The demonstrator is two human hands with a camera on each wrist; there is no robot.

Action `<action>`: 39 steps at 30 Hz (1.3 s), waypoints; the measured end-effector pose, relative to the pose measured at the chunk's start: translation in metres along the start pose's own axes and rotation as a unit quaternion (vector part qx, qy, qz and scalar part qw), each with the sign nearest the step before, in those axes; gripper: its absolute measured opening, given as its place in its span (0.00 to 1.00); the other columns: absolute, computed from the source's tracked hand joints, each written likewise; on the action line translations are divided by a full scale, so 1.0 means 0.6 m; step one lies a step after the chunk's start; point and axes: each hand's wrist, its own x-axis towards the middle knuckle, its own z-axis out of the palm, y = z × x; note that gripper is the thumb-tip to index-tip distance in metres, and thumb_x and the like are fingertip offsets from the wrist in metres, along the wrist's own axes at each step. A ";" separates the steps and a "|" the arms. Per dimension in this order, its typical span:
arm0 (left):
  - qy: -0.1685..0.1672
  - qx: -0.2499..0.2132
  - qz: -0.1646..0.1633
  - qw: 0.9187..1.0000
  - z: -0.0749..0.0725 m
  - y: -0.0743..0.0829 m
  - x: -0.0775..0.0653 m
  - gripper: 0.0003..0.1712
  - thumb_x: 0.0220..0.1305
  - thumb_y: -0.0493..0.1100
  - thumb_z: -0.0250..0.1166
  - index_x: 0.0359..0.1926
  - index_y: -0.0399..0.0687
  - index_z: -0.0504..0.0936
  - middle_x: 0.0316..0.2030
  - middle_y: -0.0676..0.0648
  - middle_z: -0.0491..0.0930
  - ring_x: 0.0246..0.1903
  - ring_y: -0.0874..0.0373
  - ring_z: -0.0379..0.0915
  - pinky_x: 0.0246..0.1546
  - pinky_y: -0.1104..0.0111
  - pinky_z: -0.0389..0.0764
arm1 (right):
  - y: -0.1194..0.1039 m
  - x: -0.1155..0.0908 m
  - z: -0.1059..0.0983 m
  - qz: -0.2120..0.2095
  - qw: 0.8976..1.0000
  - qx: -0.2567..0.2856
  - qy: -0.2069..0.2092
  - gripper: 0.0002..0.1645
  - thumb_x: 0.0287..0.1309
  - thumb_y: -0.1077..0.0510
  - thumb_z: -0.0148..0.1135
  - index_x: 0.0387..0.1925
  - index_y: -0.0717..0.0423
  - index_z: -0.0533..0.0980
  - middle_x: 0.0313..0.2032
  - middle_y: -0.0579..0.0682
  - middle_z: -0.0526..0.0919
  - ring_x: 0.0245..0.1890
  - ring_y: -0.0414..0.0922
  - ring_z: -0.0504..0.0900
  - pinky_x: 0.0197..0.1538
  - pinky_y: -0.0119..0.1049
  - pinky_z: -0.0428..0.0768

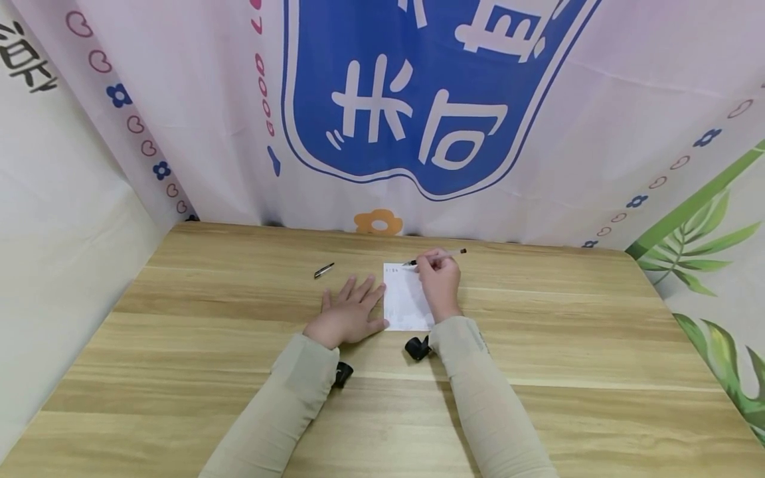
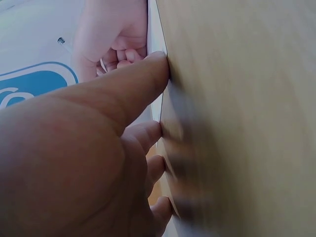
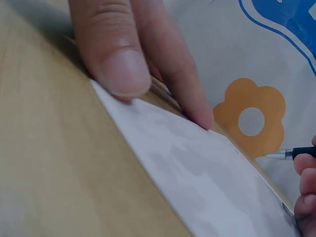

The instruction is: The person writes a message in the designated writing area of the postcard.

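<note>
A sheet of white paper lies on the wooden table, with small marks of writing near its top left corner. My right hand pinches a pen over the upper part of the sheet, its tip close to the writing line. In the right wrist view the pen's dark grip and pointed tip show. My left hand lies flat with fingers spread, thumb and index fingertip on the sheet's left edge. Beyond the left fingers a small black and silver pen cap rests on the table.
The wooden table stretches out on both sides of the hands. At its back edge hangs a printed curtain with a blue sign and an orange flower. Black wrist cameras sit under the sleeves, close above the tabletop.
</note>
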 end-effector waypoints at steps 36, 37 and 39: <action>0.005 -0.030 0.017 0.999 -0.010 0.003 -0.024 0.44 0.76 0.63 0.52 0.82 0.61 0.42 0.81 0.51 0.31 0.78 0.44 0.18 0.69 0.32 0.27 | 0.004 -0.011 -0.058 0.083 0.946 0.311 -0.039 0.12 0.72 0.67 0.48 0.38 0.77 0.71 0.19 0.54 0.78 0.18 0.40 0.73 0.21 0.25 0.69; 0.006 -0.031 0.018 0.999 -0.013 0.006 -0.029 0.44 0.76 0.62 0.52 0.82 0.60 0.43 0.81 0.50 0.32 0.78 0.44 0.19 0.69 0.32 0.27 | 0.003 -0.011 -0.057 0.082 0.945 0.313 -0.039 0.12 0.72 0.67 0.48 0.38 0.77 0.71 0.19 0.53 0.78 0.18 0.40 0.73 0.21 0.25 0.69; 0.007 -0.031 0.019 0.999 -0.020 0.010 -0.037 0.44 0.77 0.62 0.52 0.82 0.58 0.43 0.81 0.50 0.34 0.79 0.43 0.21 0.69 0.32 0.28 | 0.002 -0.012 -0.056 0.081 0.945 0.314 -0.037 0.12 0.71 0.67 0.48 0.39 0.79 0.70 0.19 0.53 0.78 0.17 0.40 0.73 0.20 0.25 0.68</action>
